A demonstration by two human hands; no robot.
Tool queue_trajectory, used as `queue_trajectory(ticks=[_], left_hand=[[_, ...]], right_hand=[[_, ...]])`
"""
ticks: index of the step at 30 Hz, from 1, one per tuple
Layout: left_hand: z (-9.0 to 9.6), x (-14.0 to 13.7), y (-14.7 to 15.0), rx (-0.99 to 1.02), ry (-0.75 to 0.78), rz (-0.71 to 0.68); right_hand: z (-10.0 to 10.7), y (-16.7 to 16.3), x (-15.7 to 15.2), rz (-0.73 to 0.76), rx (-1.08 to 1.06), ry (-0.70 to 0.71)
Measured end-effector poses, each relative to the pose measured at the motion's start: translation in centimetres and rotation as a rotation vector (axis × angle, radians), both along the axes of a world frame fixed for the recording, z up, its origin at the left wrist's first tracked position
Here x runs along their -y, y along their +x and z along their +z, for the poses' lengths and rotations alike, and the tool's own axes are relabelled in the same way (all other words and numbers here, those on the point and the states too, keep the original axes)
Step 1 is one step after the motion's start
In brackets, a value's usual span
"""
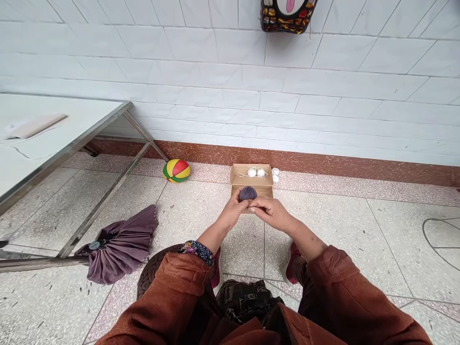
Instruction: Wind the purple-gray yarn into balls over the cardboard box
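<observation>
My left hand (233, 211) is closed around a dark purple-grey ball of yarn (247, 193), held in front of me over an open cardboard box (270, 192). My right hand (273, 212) meets it from the other side, thumb and fingers pinched together just below the ball. What the pinch holds, if anything, is too small to make out. In the raised lid part of the box (235, 178) lie two white balls (252, 172) with loose pale strings. Both hands cover part of the box's near half.
Small white round items (275, 175) lie beside the box. A colourful ball (177, 171) and a folded purple umbrella (124, 244) are on the floor to the left, near a metal-framed table (97, 112). A patterned bag (268, 21) hangs on the tiled wall. A wire frame (429, 235) stands at right.
</observation>
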State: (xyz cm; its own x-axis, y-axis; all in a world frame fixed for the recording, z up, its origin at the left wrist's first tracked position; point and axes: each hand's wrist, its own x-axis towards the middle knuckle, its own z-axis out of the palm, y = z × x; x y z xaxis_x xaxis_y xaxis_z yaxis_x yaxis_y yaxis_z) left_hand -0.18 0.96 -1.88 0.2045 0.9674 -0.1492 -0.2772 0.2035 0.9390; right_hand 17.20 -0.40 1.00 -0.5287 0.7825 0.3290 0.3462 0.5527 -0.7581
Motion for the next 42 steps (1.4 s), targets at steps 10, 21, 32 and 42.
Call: queue_trajectory(ticks=[10, 21, 32, 42], left_hand=[[1.1, 1.8, 0.5, 0.181, -0.079, -0.319], [3.3, 0.8, 0.2, 0.492, -0.164, -0.149], [4.7, 0.1, 1.5, 0.593, -0.131, -0.04], [5.8, -3.1, -0.1, 0.251, -0.108, -0.053]], right_hand=[[-0.5, 0.7, -3.1, -0.329, -0.118, 0.008], [-1.9, 0.0, -3.6, -0.364, -0.047, -0.077], [-2.8, 0.5, -3.6, -0.343, 0.316, -0.009], [-0.8, 0.6, -1.7, -0.068, 0.239, 0.15]])
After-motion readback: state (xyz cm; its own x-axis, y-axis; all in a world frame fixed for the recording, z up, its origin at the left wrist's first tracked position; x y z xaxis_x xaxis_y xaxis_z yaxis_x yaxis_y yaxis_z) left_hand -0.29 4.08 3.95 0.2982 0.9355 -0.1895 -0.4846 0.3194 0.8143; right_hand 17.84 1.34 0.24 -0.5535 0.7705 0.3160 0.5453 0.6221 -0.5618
